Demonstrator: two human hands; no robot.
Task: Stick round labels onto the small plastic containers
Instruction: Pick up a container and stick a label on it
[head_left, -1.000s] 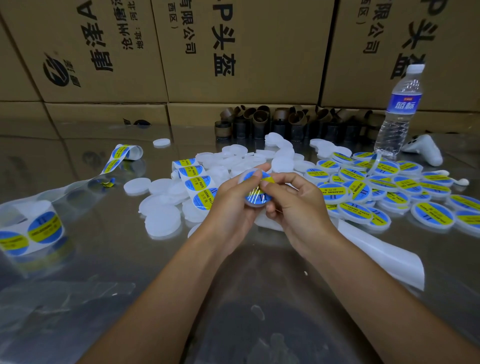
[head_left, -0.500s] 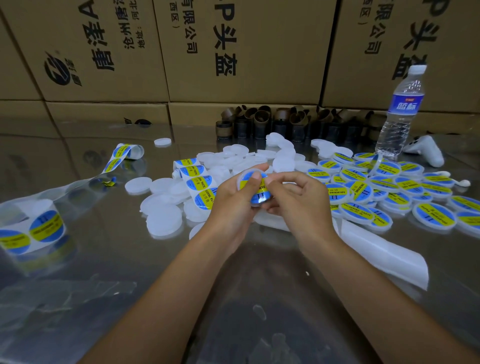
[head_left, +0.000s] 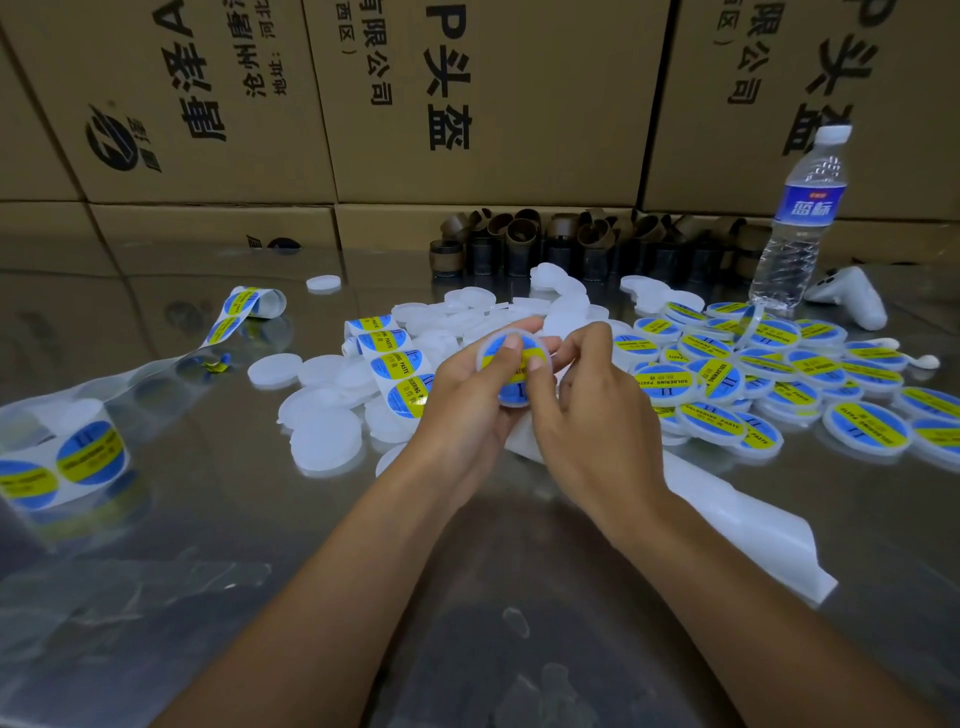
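My left hand (head_left: 470, 402) and my right hand (head_left: 597, 415) together hold a small round white container (head_left: 514, 364) above the table's middle. A blue and yellow round label covers its face, and both thumbs press on that label. A strip of labels (head_left: 397, 371) on backing paper lies just left of my hands. Several plain white containers (head_left: 324, 439) are scattered left and behind. Several labelled containers (head_left: 769, 379) are piled on the right.
A loose label strip (head_left: 62, 460) trails along the left of the shiny table. A water bottle (head_left: 797, 218) and a white controller (head_left: 852, 296) stand at the back right. Brown cardboard cores (head_left: 561, 244) line the back, before stacked cartons (head_left: 467, 98). White backing paper (head_left: 748, 525) lies under my right forearm.
Both hands have lifted the container slightly away from me. My thumbs have shifted across the label's face, pressing it down.
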